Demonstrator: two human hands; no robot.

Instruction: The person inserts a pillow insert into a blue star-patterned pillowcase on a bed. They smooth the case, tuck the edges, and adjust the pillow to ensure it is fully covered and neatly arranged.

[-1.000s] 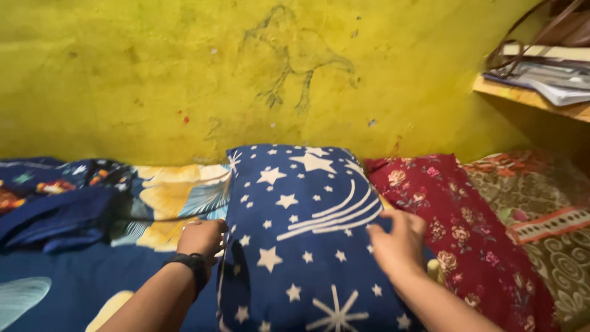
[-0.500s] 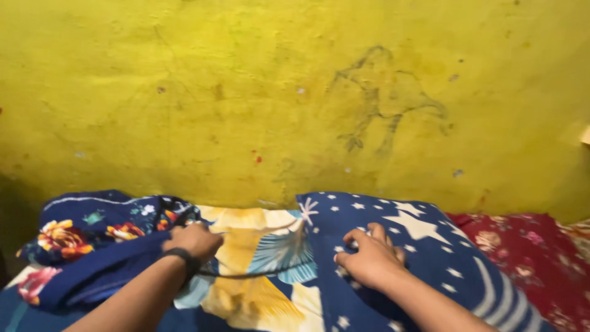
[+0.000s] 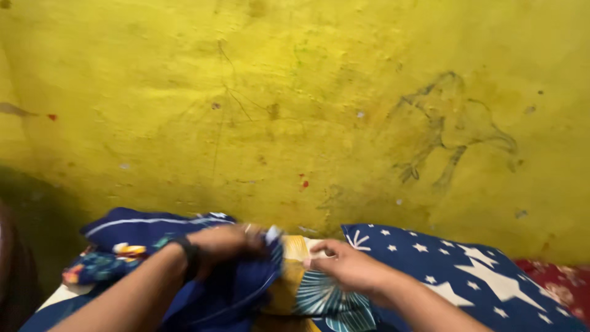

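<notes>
Left hand [image 3: 230,241] newly bunching blue cloth [image 3: 239,289]

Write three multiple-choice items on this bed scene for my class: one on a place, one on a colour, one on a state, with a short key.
1. Where does the star-print pillow lie?
A. to the right of the right hand
B. on the left edge of the picture
C. hung on the wall

2. What colour is the wall behind the bed?
A. white
B. yellow
C. grey

3. What is the left hand doing?
A. resting flat and open on the sheet
B. gripping dark blue cloth
C. pointing at the wall

Key:
1 A: the pillow fills the lower right, beyond the right hand.
2 B: the whole wall is yellow, with a faint animal drawing on it.
3 B: its fingers are closed round a bunch of the dark blue cloth.
</notes>
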